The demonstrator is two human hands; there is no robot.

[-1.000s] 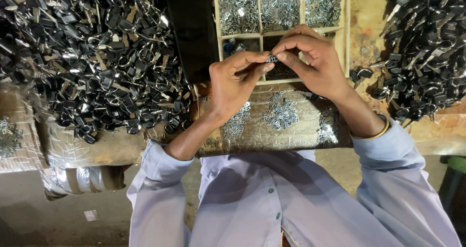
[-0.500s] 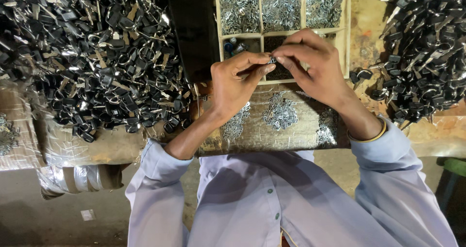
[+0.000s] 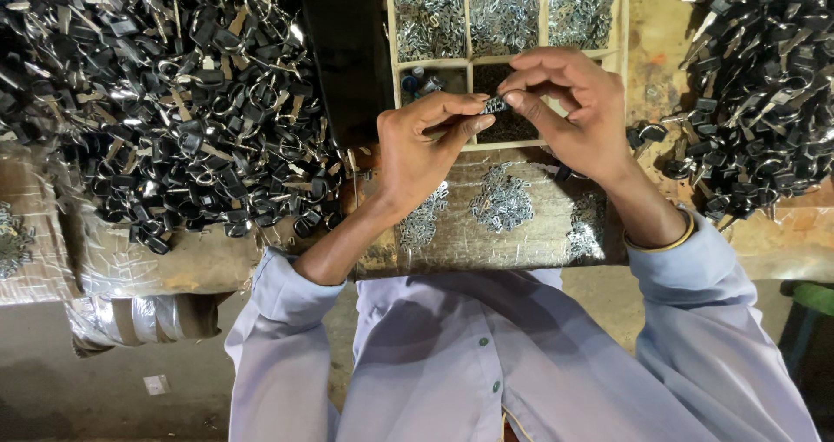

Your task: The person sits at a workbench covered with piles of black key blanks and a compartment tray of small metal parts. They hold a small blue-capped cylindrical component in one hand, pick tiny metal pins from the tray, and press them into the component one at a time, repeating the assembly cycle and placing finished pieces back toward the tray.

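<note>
My left hand (image 3: 426, 146) and my right hand (image 3: 573, 112) meet above a divided tray (image 3: 469, 61), fingertips pinched together on one small metal part (image 3: 495, 106). The part is tiny and shiny, mostly covered by my thumbs and forefingers. Below my hands lies a foil-wrapped board (image 3: 521, 242) with small heaps of silvery metal clips (image 3: 501, 200). The tray's upper compartments hold several more silvery pieces; a lower one holds dark pieces.
A big heap of black and metal parts (image 3: 174, 103) fills the bench at left. A second such heap (image 3: 756, 86) lies at right. A dark strip (image 3: 339, 51) runs beside the tray. Wrapped bundles (image 3: 139, 316) sit at the lower left edge.
Both hands stay joined on the small part over the tray. The fingers have shifted only slightly.
</note>
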